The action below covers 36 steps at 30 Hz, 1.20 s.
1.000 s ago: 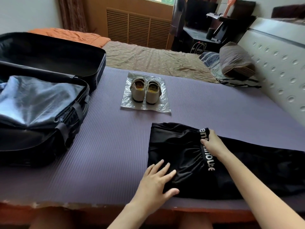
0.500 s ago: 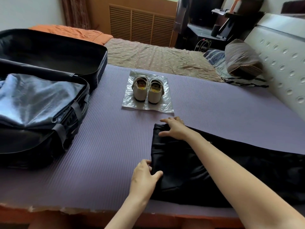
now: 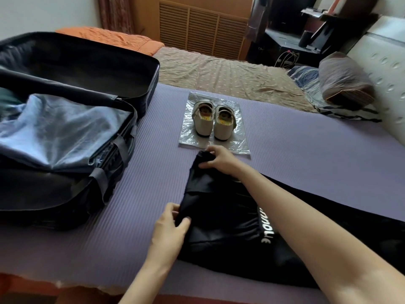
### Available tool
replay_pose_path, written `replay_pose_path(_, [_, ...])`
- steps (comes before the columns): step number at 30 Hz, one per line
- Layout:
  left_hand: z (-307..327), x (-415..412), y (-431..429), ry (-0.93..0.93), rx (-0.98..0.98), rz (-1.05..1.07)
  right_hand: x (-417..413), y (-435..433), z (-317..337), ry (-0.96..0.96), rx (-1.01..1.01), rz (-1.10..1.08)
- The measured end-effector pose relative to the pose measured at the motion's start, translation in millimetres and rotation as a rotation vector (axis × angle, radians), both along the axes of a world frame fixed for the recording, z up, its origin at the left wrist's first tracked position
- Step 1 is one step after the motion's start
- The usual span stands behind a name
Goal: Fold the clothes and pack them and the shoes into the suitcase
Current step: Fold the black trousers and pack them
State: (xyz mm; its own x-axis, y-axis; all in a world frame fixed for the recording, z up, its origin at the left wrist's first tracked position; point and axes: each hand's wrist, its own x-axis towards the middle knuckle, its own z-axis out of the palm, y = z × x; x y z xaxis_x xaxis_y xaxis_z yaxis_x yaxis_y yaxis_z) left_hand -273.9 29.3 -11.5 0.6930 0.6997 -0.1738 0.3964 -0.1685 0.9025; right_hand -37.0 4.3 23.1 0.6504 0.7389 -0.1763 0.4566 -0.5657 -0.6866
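The left hand [image 3: 169,231] pinches the near corner of the black trousers [image 3: 221,216], thumb on top of the cloth and fingers curled round its edge. The right hand [image 3: 220,160] reaches across to the far corner of the same end and grips it with bent fingers, the bunched cloth showing between thumb and fingertips, just beside the front edge of a plastic sheet [image 3: 240,147]. The trousers lie on the purple mat [image 3: 306,163] that covers the bed, running off to the right under the right forearm, with white lettering on the side. The shoes [image 3: 213,121] stand as a pair on the plastic sheet, just beyond the right hand. The suitcase [image 3: 54,194] lies open at the left on the mat, well apart from the trousers, with a blue garment [image 3: 61,132] in its near half.
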Motion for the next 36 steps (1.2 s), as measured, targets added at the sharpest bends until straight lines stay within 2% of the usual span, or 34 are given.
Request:
replay_pose_path(5, [3, -24, 44, 0.103, 0.162, 0.188, -28, 79, -16, -0.044, 0.028, -0.008])
replay_pose_path(9, [-3, -37, 59, 0.207, 0.282, 0.206, -46, 103, -25, -0.128, 0.043, 0.019])
replay_pose_path(11, [-11, -39, 60, 0.216, 0.495, 0.146, -51, 90, -22, -0.208, 0.049, 0.032])
replay_pose_path(13, [-17, -38, 57, 0.141, 0.636, 0.049, -49, 65, -19, -0.255, 0.042, 0.025])
replay_pose_path(15, [-19, -37, 49, 0.094, 0.675, -0.113, -47, 32, -17, -0.284, 0.000, -0.008])
replay_pose_path(19, [-33, -41, 33, 0.224, 0.780, -0.406, -52, -28, -16, -0.252, -0.114, -0.119])
replay_pose_path(21, [-36, -44, 30, 0.289, 0.797, -0.446, -60, -44, -20, -0.233, -0.142, -0.119])
replay_pose_path(24, [-33, -44, 31, 0.345, 0.823, -0.485, -72, -49, -26, -0.308, -0.170, -0.118])
replay_pose_path(30, [-36, -51, 40, 0.203, 0.857, -0.506, -94, -71, -24, -0.326, -0.112, -0.181])
replay_pose_path(33, [-31, -48, 36, 0.341, 0.819, -0.566, -108, -89, -32, -0.181, -0.051, -0.306])
replay_pose_path(36, [-26, -40, 29, 0.259, 0.761, -0.512, -112, -97, -38, -0.051, 0.053, -0.328])
